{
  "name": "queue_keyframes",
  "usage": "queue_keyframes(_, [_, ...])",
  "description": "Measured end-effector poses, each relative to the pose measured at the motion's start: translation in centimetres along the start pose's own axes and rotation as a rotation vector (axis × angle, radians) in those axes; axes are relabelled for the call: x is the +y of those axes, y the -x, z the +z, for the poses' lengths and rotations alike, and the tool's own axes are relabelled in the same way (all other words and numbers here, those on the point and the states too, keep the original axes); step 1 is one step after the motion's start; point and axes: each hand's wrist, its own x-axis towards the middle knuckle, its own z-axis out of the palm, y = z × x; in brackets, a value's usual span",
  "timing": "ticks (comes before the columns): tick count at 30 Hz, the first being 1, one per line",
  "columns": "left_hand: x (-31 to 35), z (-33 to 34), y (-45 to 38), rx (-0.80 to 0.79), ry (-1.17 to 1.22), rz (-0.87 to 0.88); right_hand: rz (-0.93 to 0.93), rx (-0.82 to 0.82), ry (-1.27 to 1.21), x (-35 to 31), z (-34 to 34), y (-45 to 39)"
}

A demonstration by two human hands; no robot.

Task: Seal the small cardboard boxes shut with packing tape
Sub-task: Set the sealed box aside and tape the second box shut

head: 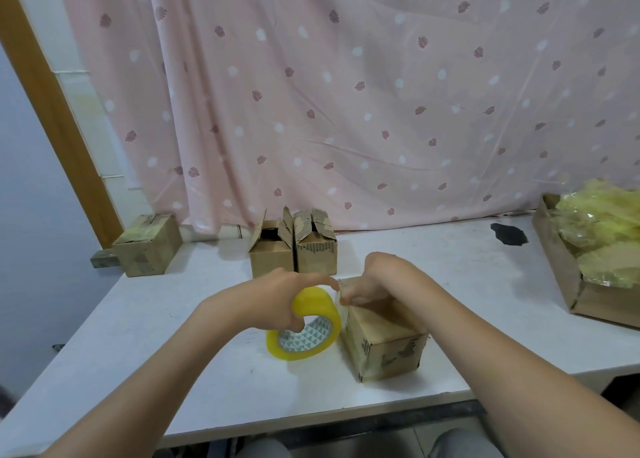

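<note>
L hand has its grip curled round the yellow tape roll, thumb thru the core, roll standing on edge on the tabletop w/ its lower rim touching it. R hand sits just beside, its grip pinched down w/ fingertips on the far-left top corner of the closed box; looks like it's pinning the tape's free end there, tho the clear strip itself is hard to make out. Key relation: box lies immediately R of the roll grip, nearly touching it, and its long axis runs from that pinned far corner back toward the person & slightly R. So the roll is at the far end of the seam, and I'd judge the next pull has to go along that axis, toward the body, w/ the R grip staying as anchor. L hand is the one nearer the roll, R nearer the box top. Beyond both grips, two open boxes stand side by side w/ flaps up, not yet sealed. Well off to the L of the roll grip a taped box sits at the tabletop edge. Far R, a bigger carton holds crumpled yellowish plastic
</note>
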Motion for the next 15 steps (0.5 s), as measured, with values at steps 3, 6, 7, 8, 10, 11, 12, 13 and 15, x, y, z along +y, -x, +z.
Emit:
queue_keyframes(3, [-0.2, 0.1, 0.7, 0.032, 0.028, 0.007, -0.006, -0.135, -0.183, 1.2, -1.1, 0.4])
queue_keyframes(6, [-0.1, -0.5, 0.8, 0.075, 0.039, 0.021, -0.041, -0.127, -0.376, 2.3, -1.2, 0.3])
queue_keyframes(7, [-0.1, -0.8, 0.7, 0.073, 0.038, 0.016, -0.048, -0.120, -0.436, 2.6, -1.0, 0.2])
queue_keyframes(8, [-0.2, -1.1, 0.6, 0.065, 0.035, 0.009, -0.049, -0.119, -0.487, 2.8, -0.8, 0.0])
queue_keyframes(10, [-0.4, -1.4, 0.6, 0.037, 0.026, -0.011, -0.042, -0.115, -0.556, 3.4, -0.7, -0.4])
queue_keyframes(11, [-0.5, -1.5, 0.7, 0.025, 0.023, -0.018, -0.041, -0.122, -0.588, 3.7, -0.7, -0.7])
queue_keyframes(12, [-0.6, -1.6, 0.8, 0.019, 0.022, -0.023, -0.040, -0.131, -0.623, 4.0, -0.6, -1.0])
queue_keyframes(13, [-0.7, -1.6, 0.9, 0.021, 0.025, -0.026, -0.040, -0.143, -0.655, 4.3, -0.4, -1.3])
queue_keyframes(15, [-0.9, -1.6, 1.2, 0.033, 0.036, -0.027, -0.039, -0.168, -0.705, 4.8, -0.2, -1.8])
